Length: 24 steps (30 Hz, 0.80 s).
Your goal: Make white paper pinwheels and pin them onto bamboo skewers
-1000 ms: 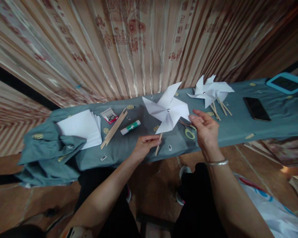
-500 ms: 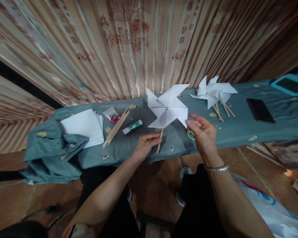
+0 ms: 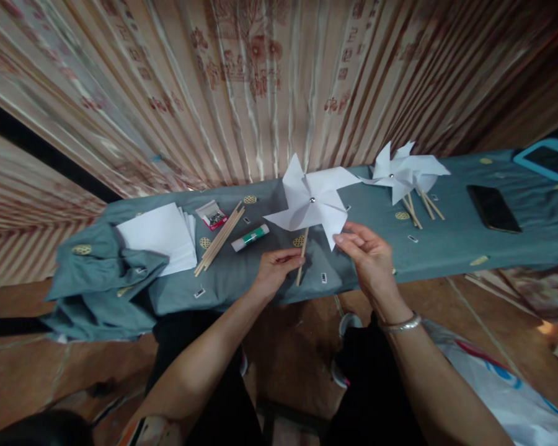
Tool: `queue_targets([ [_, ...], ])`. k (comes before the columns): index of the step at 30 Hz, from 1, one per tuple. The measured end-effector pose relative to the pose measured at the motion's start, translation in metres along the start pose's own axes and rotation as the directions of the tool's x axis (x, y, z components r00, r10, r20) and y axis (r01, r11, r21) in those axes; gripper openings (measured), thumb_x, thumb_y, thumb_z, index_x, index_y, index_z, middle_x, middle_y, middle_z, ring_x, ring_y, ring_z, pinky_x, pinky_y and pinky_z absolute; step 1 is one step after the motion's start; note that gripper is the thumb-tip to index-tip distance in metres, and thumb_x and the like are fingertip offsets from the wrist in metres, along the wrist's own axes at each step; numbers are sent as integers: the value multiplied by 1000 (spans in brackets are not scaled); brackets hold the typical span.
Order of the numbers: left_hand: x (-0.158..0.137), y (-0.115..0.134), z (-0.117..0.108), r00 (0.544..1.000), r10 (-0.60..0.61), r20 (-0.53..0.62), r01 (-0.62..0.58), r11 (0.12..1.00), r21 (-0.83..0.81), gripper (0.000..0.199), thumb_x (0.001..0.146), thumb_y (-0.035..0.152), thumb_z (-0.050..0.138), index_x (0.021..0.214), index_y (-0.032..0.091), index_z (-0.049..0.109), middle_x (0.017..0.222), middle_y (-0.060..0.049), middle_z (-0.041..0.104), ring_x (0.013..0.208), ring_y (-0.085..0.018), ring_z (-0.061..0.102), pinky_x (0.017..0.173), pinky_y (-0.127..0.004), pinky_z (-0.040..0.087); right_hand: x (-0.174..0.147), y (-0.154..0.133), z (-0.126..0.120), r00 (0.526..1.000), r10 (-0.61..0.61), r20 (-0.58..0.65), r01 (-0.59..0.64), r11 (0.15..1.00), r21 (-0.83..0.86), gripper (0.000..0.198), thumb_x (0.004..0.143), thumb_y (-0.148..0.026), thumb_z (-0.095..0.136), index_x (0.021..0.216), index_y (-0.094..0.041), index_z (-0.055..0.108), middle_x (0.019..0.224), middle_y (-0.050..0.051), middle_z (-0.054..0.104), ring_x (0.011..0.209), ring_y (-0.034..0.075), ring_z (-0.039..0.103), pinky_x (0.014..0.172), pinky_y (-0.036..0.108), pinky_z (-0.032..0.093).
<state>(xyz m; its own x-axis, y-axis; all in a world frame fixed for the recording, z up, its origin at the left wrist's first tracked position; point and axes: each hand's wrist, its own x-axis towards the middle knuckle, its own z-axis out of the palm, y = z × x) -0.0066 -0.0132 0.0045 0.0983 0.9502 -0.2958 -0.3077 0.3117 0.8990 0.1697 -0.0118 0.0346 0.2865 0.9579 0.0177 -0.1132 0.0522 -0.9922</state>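
A white paper pinwheel (image 3: 302,207) with a silver pin at its centre is held up over the cloth-covered table. Its wooden stick (image 3: 302,263) is pinched between the thumb and fingers of my left hand (image 3: 276,267). My right hand (image 3: 368,251), with a silver bangle at the wrist, has thumb and forefinger on the tip of the lower right blade. Left of the pinwheel lie a glue stick (image 3: 250,238), several loose wooden sticks (image 3: 219,240) and a small open box of pins (image 3: 211,215).
A stack of white paper (image 3: 155,235) rests at the left by bunched cloth. Finished pinwheels (image 3: 402,173) lie at the back right, with a black phone (image 3: 493,209) and a blue-framed tablet (image 3: 549,158) beyond. A pleated curtain (image 3: 270,93) hangs behind the table (image 3: 446,248).
The pinwheel's blades have turned clockwise on the stick. My right hand has moved slightly left and down, with its fingers at a blade tip. My left hand keeps its hold.
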Motion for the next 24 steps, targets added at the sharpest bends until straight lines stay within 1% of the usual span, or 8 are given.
queue_targets([
  [6, 0, 0, 1, 1000, -1, 5, 1, 1000, -32, 35, 43, 33, 91, 74, 20, 79, 77, -3, 77, 71, -16, 68, 84, -33, 53, -6, 2, 9, 998, 48, 44, -50, 998, 49, 43, 58, -41, 85, 92, -23, 67, 70, -3, 72, 63, 13, 65, 70, 29, 53],
  [10, 0, -1, 2, 1000, 20, 8, -20, 1000, -17, 36, 44, 34, 91, 75, 20, 79, 78, -4, 77, 73, -18, 68, 84, -33, 53, -8, 0, 14, 994, 71, 86, -78, 993, 85, 39, 58, -37, 85, 90, -23, 67, 68, -4, 71, 61, 11, 63, 67, 26, 51],
  [15, 0, -3, 2, 1000, 13, 4, -13, 1000, -21, 35, 44, 33, 91, 75, 20, 79, 77, -4, 77, 71, -17, 67, 81, -32, 52, -11, -5, 20, 987, 67, 146, -75, 996, 49, 30, 62, -33, 82, 88, -22, 69, 67, -4, 69, 60, 11, 59, 63, 24, 47],
  [21, 1, -5, 3, 1000, -12, -8, 11, 998, -57, 37, 41, 32, 92, 74, 20, 79, 72, -2, 76, 68, -15, 67, 79, -31, 52, -11, 2, 26, 987, 44, 156, -52, 998, 47, 25, 62, -33, 83, 76, -21, 66, 58, -6, 63, 53, 8, 51, 55, 22, 41],
  [24, 2, -6, 5, 1000, -17, -12, 16, 997, -75, 39, 38, 32, 92, 73, 20, 78, 72, -2, 76, 67, -15, 67, 78, -32, 53, -12, 7, 27, 985, 37, 170, -46, 998, 45, 25, 65, -36, 82, 79, -21, 66, 60, -6, 64, 54, 9, 53, 56, 23, 42],
])
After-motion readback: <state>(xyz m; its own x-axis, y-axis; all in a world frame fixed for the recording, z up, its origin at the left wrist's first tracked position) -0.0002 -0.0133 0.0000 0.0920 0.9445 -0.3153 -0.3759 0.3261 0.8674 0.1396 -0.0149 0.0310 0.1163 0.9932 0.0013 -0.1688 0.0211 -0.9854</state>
